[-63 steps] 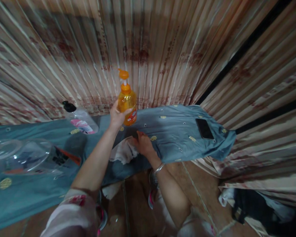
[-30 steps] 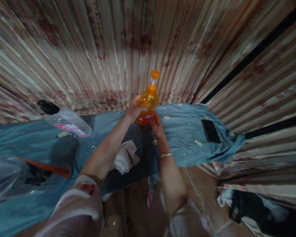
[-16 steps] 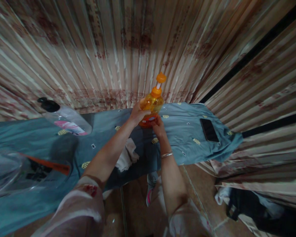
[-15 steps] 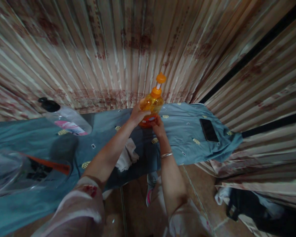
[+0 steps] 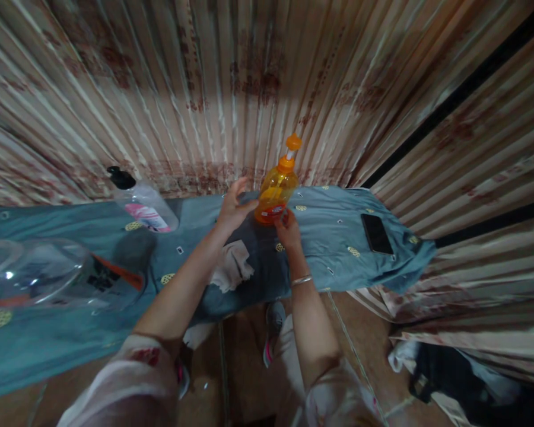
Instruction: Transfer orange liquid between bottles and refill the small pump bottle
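An orange pump bottle [image 5: 276,188] with a red label stands on the blue patterned cloth, its pump head raised. My left hand [image 5: 234,207] is to its left, open, fingers spread, the thumb tip close to the bottle's side. At the bottle's lower right is my right hand [image 5: 288,228], its fingers bent but apart, the tips at or just beside the label; exact contact is unclear. A crumpled white tissue [image 5: 232,265] lies on the cloth below my left hand.
A clear pump bottle [image 5: 153,204] with a black top stands at left, beyond a large clear plastic container [image 5: 66,270] lying on its side. A black phone [image 5: 376,233] lies at right. Pleated curtains [image 5: 267,89] hang behind; a dark bag [image 5: 449,373] sits on the floor.
My left hand has let go of the orange bottle and moved left, its fingers spreading. My right hand's fingers have loosened at the bottle's lower side. The view has shifted slightly left.
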`<state>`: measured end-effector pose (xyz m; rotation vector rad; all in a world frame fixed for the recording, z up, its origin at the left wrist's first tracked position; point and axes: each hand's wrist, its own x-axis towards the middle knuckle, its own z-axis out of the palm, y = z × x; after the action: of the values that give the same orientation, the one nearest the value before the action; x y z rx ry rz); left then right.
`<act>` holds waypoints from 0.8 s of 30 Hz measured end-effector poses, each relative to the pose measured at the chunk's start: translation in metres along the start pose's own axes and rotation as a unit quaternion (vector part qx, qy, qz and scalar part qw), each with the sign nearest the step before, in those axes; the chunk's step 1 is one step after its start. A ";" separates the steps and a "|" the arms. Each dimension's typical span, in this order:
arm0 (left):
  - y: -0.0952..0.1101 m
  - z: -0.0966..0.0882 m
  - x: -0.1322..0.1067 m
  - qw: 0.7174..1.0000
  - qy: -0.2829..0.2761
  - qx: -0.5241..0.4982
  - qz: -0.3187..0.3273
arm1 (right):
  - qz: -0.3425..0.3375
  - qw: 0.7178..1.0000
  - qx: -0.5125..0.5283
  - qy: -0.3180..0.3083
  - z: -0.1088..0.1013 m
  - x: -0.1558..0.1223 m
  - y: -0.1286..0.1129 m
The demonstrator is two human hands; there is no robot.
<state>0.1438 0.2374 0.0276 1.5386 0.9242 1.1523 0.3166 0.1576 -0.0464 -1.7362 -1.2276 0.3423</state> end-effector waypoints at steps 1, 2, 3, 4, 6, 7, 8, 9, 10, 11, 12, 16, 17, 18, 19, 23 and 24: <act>0.001 -0.012 -0.010 1.000 0.021 0.015 0.000 | 0.018 1.000 -0.025 0.000 -0.003 -0.005 -0.004; 0.001 -0.025 -0.022 0.999 0.040 0.031 0.003 | 0.032 0.998 -0.051 -0.002 -0.006 -0.010 -0.008; 0.002 -0.037 -0.036 0.997 0.056 0.053 0.009 | 0.039 0.996 -0.076 -0.008 -0.007 -0.016 -0.014; 0.002 -0.049 -0.051 0.994 0.065 0.085 0.016 | 0.041 0.994 -0.098 -0.017 -0.008 -0.022 -0.020; 0.001 -0.070 -0.082 0.983 0.072 0.168 0.026 | 0.030 0.990 -0.134 -0.044 -0.005 -0.038 -0.034; 0.001 -0.078 -0.096 0.975 0.070 0.210 0.030 | 0.020 0.987 -0.149 -0.061 -0.002 -0.046 -0.041; -0.001 -0.084 -0.110 0.967 0.061 0.245 0.032 | 0.008 0.984 -0.163 -0.078 0.001 -0.055 -0.049; -0.002 -0.089 -0.123 0.960 0.048 0.275 0.033 | -0.003 0.980 -0.175 -0.097 0.006 -0.063 -0.056; -0.005 -0.092 -0.133 0.951 0.031 0.304 0.037 | -0.013 0.976 -0.187 -0.114 0.010 -0.071 -0.062; -0.008 -0.094 -0.143 0.943 0.013 0.330 0.040 | -0.020 0.971 -0.199 -0.127 0.014 -0.078 -0.067; -0.011 -0.095 -0.150 0.936 -0.001 0.350 0.041 | -0.027 0.967 -0.210 -0.138 0.018 -0.084 -0.071; -0.029 -0.093 -0.165 0.919 -0.021 0.393 0.042 | -0.057 0.955 -0.236 -0.169 0.027 -0.097 -0.081; -0.033 -0.093 -0.167 0.915 -0.022 0.400 0.041 | -0.063 0.953 -0.238 -0.176 0.028 -0.098 -0.082; -0.037 -0.092 -0.167 0.912 -0.027 0.407 0.039 | -0.067 0.951 -0.240 -0.182 0.028 -0.098 -0.083; -0.040 -0.092 -0.168 0.910 -0.034 0.412 0.037 | -0.068 0.950 -0.241 -0.185 0.027 -0.098 -0.083; -0.045 -0.094 -0.167 0.903 -0.070 0.423 0.036 | -0.055 0.950 -0.254 -0.174 0.017 -0.089 -0.078; -0.046 -0.095 -0.167 0.902 -0.078 0.422 0.037 | -0.050 0.950 -0.257 -0.168 0.013 -0.086 -0.076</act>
<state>0.0067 0.1159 -0.0470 2.3294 1.3580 0.6647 0.2244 0.0950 -0.0150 -2.1017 -1.7646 0.2793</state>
